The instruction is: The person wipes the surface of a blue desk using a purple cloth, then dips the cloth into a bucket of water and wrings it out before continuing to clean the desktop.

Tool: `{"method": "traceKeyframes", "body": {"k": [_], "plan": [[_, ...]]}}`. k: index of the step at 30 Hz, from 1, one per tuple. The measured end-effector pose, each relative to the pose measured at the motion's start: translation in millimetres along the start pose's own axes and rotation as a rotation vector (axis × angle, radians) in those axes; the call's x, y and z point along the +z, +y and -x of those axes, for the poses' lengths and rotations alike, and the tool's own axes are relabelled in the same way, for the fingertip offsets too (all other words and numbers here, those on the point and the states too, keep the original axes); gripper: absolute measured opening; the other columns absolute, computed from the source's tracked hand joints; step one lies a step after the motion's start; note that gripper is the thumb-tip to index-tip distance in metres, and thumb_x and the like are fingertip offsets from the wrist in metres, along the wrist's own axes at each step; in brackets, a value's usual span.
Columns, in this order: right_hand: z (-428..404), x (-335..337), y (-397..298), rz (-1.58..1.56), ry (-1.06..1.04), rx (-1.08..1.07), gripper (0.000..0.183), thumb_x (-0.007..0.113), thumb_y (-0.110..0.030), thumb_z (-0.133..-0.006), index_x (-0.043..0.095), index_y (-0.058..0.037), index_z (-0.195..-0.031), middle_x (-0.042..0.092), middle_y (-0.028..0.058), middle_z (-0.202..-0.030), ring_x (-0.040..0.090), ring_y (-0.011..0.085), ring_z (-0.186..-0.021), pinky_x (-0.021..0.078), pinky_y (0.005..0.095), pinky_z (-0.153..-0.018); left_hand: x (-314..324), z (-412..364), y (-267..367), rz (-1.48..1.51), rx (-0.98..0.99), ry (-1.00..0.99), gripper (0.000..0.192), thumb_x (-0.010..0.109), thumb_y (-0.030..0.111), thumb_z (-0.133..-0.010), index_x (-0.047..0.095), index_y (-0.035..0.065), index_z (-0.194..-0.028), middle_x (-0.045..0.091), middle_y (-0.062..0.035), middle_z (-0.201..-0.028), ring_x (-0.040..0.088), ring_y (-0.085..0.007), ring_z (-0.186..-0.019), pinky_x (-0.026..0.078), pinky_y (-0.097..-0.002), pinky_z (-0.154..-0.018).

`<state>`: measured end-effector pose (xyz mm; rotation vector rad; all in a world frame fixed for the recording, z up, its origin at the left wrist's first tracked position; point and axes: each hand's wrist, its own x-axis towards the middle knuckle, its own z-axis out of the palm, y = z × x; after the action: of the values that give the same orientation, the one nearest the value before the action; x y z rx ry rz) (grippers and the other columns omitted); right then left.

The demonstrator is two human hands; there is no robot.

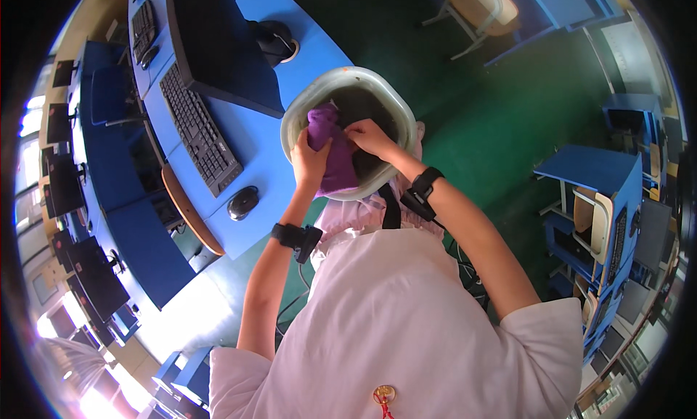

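Observation:
A pale plastic basin [405, 109] with dark water or a dark bottom stands at the edge of the blue desk, in front of my body. A purple cloth [338, 168] hangs bunched over its near left rim and reaches inside. My left hand [310, 160] grips the cloth's left side, thumb on top. My right hand [370, 139] is over the basin at the cloth's right edge, fingers bent together; its fingertips are partly hidden, so whether they pinch the cloth is unclear. Both wrists wear black straps with small devices.
Left of the basin, the blue desk [261, 147] carries a black monitor [228, 49], a black keyboard [199, 130] and a black mouse [243, 203]. A wooden chair back [190, 212] touches the desk's near side. More desks and chairs stand to the right; cables lie near my body.

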<state>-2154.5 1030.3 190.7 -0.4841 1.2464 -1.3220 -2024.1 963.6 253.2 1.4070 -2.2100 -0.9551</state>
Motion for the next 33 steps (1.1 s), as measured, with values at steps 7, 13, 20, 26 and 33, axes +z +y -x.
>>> {"method": "traceKeyframes", "body": {"k": [7, 13, 20, 26, 33], "plan": [[-0.1, -3.4, -1.5, 0.325, -0.081, -0.021, 0.019, 0.057, -0.009, -0.073, 0.058, 0.0089, -0.079, 0.059, 0.01, -0.07, 0.058, 0.0161, -0.058, 0.0491, 0.0267, -0.053, -4.1, 2.5, 4.3, 0.047, -0.017, -0.051, 0.045, 0.067, 0.021, -0.066, 0.053, 0.0003, -0.104, 0.059, -0.0209, -0.088, 0.057, -0.0334, -0.083, 0.044, -0.0371, -0.075], [6.5, -4.8, -18.5, 0.136, -0.068, 0.207, 0.018, 0.055, -0.009, -0.075, 0.058, 0.0084, -0.077, 0.058, 0.0093, -0.067, 0.059, 0.0161, -0.063, 0.0504, 0.0272, -0.059, -3.4, 4.2, 3.0, 0.088, 0.012, -0.03, 0.044, 0.065, 0.022, -0.068, 0.052, 0.0018, -0.105, 0.059, -0.0203, -0.088, 0.058, -0.0327, -0.084, 0.045, -0.0364, -0.075], [5.0, -1.3, -7.3, 0.101, -0.046, 0.117, 0.021, 0.057, -0.011, -0.073, 0.058, 0.0095, -0.072, 0.057, 0.0107, -0.059, 0.057, 0.0167, -0.049, 0.0487, 0.0275, -0.047, -3.0, 7.7, 2.7, 0.078, 0.034, -0.041, 0.044, 0.065, 0.022, -0.069, 0.051, 0.0034, -0.107, 0.059, -0.0199, -0.087, 0.058, -0.0326, -0.083, 0.045, -0.0366, -0.074], [3.4, -5.1, 1.3, 0.284, -0.059, 0.03, 0.02, 0.056, -0.012, -0.074, 0.058, 0.0079, -0.075, 0.057, 0.0094, -0.064, 0.057, 0.016, -0.052, 0.0483, 0.0264, -0.049, 2.2, 5.9, -1.1, 0.073, 0.077, -0.049, 0.044, 0.064, 0.021, -0.069, 0.05, 0.0036, -0.107, 0.059, -0.0199, -0.087, 0.058, -0.0335, -0.081, 0.045, -0.0376, -0.073], [4.4, -5.6, -2.0, 0.21, -0.036, 0.19, 0.019, 0.057, -0.01, -0.075, 0.057, 0.0086, -0.078, 0.058, 0.0098, -0.067, 0.057, 0.0164, -0.055, 0.0497, 0.0262, -0.052, 6.1, 5.9, 0.2, 0.019, 0.068, -0.028, 0.042, 0.063, 0.017, -0.068, 0.05, 0.0038, -0.106, 0.059, -0.0216, -0.085, 0.057, -0.0361, -0.079, 0.045, -0.0398, -0.071]]}}
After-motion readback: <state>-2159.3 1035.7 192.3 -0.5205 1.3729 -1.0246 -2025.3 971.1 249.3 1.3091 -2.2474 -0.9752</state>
